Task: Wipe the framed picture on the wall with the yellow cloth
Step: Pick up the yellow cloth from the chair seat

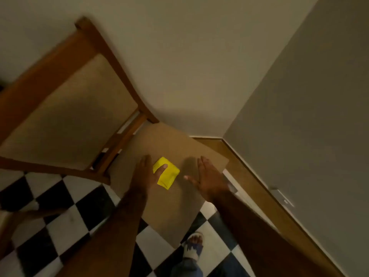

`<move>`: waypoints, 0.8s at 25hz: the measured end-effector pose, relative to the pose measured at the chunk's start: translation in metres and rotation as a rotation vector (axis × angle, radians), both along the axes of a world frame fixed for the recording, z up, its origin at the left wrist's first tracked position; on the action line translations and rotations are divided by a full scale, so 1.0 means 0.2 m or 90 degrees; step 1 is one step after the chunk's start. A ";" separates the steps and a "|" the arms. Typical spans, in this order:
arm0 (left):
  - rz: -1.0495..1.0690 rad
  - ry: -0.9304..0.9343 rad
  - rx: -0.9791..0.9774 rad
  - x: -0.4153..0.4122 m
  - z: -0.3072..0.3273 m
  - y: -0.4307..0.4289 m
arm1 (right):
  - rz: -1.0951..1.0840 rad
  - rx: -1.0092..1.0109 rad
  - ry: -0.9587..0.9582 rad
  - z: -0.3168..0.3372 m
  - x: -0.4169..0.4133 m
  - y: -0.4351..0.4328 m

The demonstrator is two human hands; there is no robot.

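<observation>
Cloth, yellow and folded into a small pad, lies flat on the tan seat of a chair near the middle of the head view. Left hand rests beside it with the thumb laid across the cloth's near-left corner; the other fingers stretch alongside the cloth, not closed round it, so this grip is apart and touching, not clamped. Judged from the pose, the hand is about to gather the pad or has just set it down; which one cannot be told. Right hand is just above the seat to the right of the cloth, flat, fingers spread, holding nothing and clear of the cloth.

Framed picture: not in view. The two pale walls that meet in a corner behind the seat show bare paint only, so wiping cannot yet begin.

Surroundings: a second wooden chair with a beige padded panel stands tilted at the left, close to the seat. Floor is black and white checkered tile. A wooden skirting board runs along the right wall. One sandalled foot stands below the seat. Lighting is dim and the edges are blurred.
</observation>
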State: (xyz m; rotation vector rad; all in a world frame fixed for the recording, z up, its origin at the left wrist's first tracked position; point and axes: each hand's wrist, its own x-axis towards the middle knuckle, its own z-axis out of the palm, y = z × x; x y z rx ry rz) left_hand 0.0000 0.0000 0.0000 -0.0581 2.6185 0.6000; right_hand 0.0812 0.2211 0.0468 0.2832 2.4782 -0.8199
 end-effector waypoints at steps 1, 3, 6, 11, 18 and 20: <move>0.031 -0.032 0.004 -0.01 -0.09 -0.02 | -0.010 -0.047 -0.027 -0.10 -0.03 -0.05; 0.073 -0.057 0.007 -0.04 -0.26 -0.06 | -0.015 -0.115 -0.054 -0.29 -0.10 -0.13; 0.085 -0.053 0.006 -0.02 -0.42 -0.09 | -0.076 -0.155 -0.039 -0.53 -0.19 -0.28; 0.122 -0.019 0.028 -0.04 -0.55 -0.11 | -0.167 -0.171 -0.051 -0.79 -0.27 -0.37; 0.214 -0.138 0.243 -0.04 -0.16 0.05 | -0.367 -0.404 -0.143 -0.45 -0.28 -0.07; 0.209 -0.108 0.307 -0.09 0.05 0.19 | -0.451 -0.460 -0.115 -0.20 -0.30 0.07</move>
